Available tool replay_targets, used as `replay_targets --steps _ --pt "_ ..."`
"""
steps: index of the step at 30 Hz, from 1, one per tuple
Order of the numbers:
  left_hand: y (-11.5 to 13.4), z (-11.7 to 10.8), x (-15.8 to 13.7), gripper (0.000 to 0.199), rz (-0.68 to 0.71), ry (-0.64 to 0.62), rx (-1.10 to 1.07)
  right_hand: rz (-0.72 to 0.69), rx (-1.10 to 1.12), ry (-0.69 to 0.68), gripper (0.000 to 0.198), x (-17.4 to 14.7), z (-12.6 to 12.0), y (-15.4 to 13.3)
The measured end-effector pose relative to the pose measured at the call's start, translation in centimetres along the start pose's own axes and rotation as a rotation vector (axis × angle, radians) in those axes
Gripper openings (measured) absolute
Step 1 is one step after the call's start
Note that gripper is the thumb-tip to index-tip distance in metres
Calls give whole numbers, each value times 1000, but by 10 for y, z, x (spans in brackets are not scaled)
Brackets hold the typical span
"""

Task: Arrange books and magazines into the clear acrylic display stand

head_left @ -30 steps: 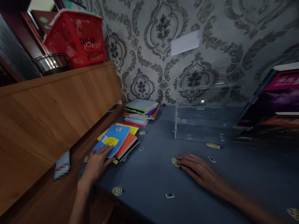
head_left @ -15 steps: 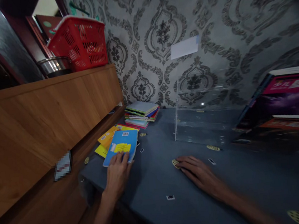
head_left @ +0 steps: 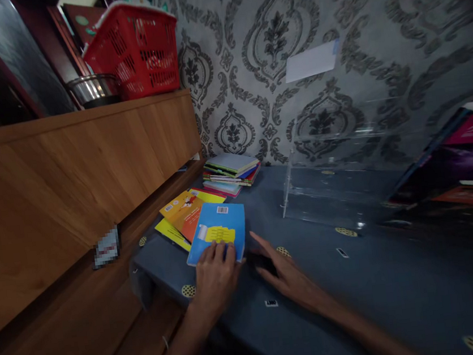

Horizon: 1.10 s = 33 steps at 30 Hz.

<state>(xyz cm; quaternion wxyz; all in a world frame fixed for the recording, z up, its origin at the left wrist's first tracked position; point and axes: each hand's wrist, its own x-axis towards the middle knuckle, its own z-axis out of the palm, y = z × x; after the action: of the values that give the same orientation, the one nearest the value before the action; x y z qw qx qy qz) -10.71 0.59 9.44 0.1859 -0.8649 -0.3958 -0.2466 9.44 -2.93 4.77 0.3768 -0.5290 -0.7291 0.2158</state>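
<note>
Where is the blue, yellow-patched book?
Near the head view's centre, the left hand holds the blue book, just right of the orange book.

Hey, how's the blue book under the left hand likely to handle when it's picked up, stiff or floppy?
The blue book looks fairly thin, so it's probably light and may flex a little. Its broad, flat shape makes rolling unlikely. With the left hand at its near edge only, the far end might dip.
</note>
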Motion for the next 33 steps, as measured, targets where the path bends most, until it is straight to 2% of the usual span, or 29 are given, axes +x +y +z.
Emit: replay_targets --steps 2,5,11,15,17,19,21,23,26,28,30,33 --pt "13 -1 -4 29 45 -9 -28 -10 66 -6 71 3 3 -1" --pt "32 -2 -7 31 83 -51 -103 6 117 40 64 0 2 6" --pt "63 -8 -4 30 76 -145 -253 93 123 136 47 -23 -18 17" --pt "73 -15 -4 48 186 -218 -330 166 90 130 37 -40 -38 9" --pt "68 -14 -1 53 253 -274 -410 184 75 127 38 -49 -45 7" --pt "56 -7 9 44 272 -333 -471 171 36 125 40 -57 -50 10" --pt "39 8 23 34 209 -364 -430 136 -37 128 41 -65 -55 16" --pt "20 29 37 36 140 -383 -344 95 -141 140 42 -74 -60 23" --pt "0 58 52 43 171 -408 -371 93 -338 199 38 -78 -69 27" --pt "-7 71 55 44 208 -379 -414 134 -458 253 35 -72 -72 23" --pt "-8 78 55 42 223 -334 -443 145 -500 252 32 -55 -70 12" --pt "-6 83 52 37 225 -282 -471 33 -403 123 36 -17 -54 -6"
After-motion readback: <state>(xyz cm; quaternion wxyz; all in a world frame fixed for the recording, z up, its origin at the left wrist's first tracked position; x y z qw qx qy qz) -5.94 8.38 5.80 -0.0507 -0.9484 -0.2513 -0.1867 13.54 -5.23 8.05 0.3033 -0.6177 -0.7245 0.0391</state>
